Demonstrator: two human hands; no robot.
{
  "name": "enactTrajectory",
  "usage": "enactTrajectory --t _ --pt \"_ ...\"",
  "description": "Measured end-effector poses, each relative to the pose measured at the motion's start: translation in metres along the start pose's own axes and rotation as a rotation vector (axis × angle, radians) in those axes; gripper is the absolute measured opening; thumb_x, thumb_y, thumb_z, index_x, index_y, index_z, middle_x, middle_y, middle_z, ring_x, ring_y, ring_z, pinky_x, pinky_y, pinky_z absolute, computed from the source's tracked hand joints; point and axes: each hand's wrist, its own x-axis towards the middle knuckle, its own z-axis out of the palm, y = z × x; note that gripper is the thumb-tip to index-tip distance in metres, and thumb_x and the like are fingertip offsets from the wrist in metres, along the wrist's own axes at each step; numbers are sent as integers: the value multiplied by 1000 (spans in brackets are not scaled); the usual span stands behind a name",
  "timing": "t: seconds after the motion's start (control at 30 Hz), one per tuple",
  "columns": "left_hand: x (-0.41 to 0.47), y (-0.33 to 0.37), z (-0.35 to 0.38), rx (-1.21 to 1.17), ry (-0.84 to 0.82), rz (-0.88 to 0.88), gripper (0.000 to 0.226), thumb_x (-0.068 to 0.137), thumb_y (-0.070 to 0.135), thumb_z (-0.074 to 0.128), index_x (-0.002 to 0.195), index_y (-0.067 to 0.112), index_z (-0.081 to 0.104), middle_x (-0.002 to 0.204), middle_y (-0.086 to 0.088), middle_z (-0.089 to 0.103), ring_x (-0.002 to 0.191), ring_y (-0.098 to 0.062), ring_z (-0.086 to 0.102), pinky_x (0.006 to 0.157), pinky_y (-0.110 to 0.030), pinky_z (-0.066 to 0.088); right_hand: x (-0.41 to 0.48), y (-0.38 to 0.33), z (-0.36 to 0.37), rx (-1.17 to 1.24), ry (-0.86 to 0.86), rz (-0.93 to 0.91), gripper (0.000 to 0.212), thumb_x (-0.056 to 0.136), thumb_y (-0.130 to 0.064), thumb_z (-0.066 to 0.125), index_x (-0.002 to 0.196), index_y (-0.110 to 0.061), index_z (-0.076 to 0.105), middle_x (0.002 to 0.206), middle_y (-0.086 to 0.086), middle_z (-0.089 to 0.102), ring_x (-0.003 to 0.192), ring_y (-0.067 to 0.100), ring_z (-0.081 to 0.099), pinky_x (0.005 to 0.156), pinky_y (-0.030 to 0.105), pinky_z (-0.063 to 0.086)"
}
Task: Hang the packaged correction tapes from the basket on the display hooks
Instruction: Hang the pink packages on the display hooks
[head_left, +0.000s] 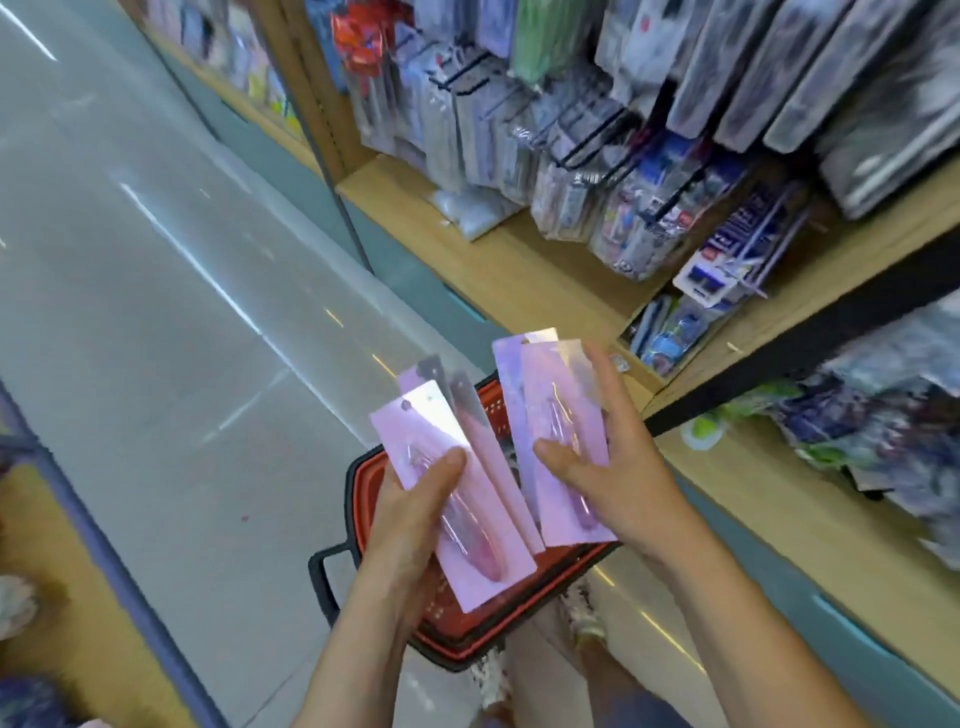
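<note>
Directly above the red basket (457, 642), which sits on the shiny grey floor (156, 312) with its black handle (321, 571) lying out to the left, both hands hold pink card-backed packs. The left hand (410, 519) grips a fan of correction tape packs (431, 431), thumb pressed flat on the front card and fingers hidden beneath. At least three cards spread out from it, their tops tilted up and away. The right hand (623, 467) holds a second stack of packs (550, 395), thumb laid across the front card, fingers running up behind its right edge; two cards show, perhaps more behind. The two bunches lie just beside each other. Display hooks (587, 156), black and crowded with blurred packets, jut from the wooden shelving (519, 275) up to the right, well apart from both hands.
</note>
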Motion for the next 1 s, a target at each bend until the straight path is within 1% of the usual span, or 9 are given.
enactTrajectory --t 0.1,0.17,0.27,0.33,0.47,0.6,0.73,0.83,1.0 --pt "-27 26 25 63 -157 85 72 70 36 74 136 15 54 125 -19 66 116 -40 62 103 -61 44 -31 -36 -15 136 92 35 116 68 -32 91 147 -60 11 146 -22 49 132 1 49 96 23 48" --pt "-46 40 46 68 -233 99 65 73 31 74 133 13 56 125 -21 65 116 -41 61 103 -61 43 -53 -59 -28 268 171 96 117 60 -30 93 151 -48 20 132 -3 65 122 12 61 87 29 55" --pt "-77 57 82 142 -318 100 42 71 23 73 112 14 70 109 -20 72 99 -37 68 92 -55 51 -84 -84 -54 259 273 37 66 69 -21 84 130 -27 59 117 1 73 111 25 68 92 47 55" --pt "-100 64 108 214 -397 121 34 69 22 74 102 16 74 103 -17 74 92 -34 70 84 -50 57 -108 -100 -73 271 352 3 52 74 -15 80 121 -29 63 112 1 74 105 27 70 93 55 54" --pt "-144 67 161 268 -555 175 38 69 18 71 106 13 70 97 -13 76 84 -27 74 64 -32 57 -159 -126 -116 231 487 -69 67 79 -7 81 126 -42 49 117 1 72 105 23 70 92 50 56" --pt "-183 59 210 311 -687 234 28 68 19 72 95 17 74 95 -11 76 83 -26 73 64 -33 57 -214 -142 -163 216 578 -101 62 78 5 76 120 -30 48 103 -1 76 90 17 74 74 31 61" --pt "-231 48 262 329 -778 350 30 66 19 76 96 21 73 94 -7 76 85 -23 72 71 -36 59 -272 -149 -211 209 716 -122 55 77 5 76 113 -25 47 102 4 74 84 19 73 75 41 62" --pt "-272 37 301 343 -872 466 38 69 20 70 107 15 65 84 5 75 75 -10 71 62 -22 54 -320 -156 -245 243 786 -194 57 77 3 79 108 -31 47 99 3 75 76 15 71 64 34 60" --pt "-342 16 360 390 -999 540 43 75 28 70 115 14 63 99 -4 76 89 -19 73 69 -28 56 -385 -176 -291 390 613 -369 71 63 -5 83 124 -24 52 114 9 73 103 27 71 79 41 59"
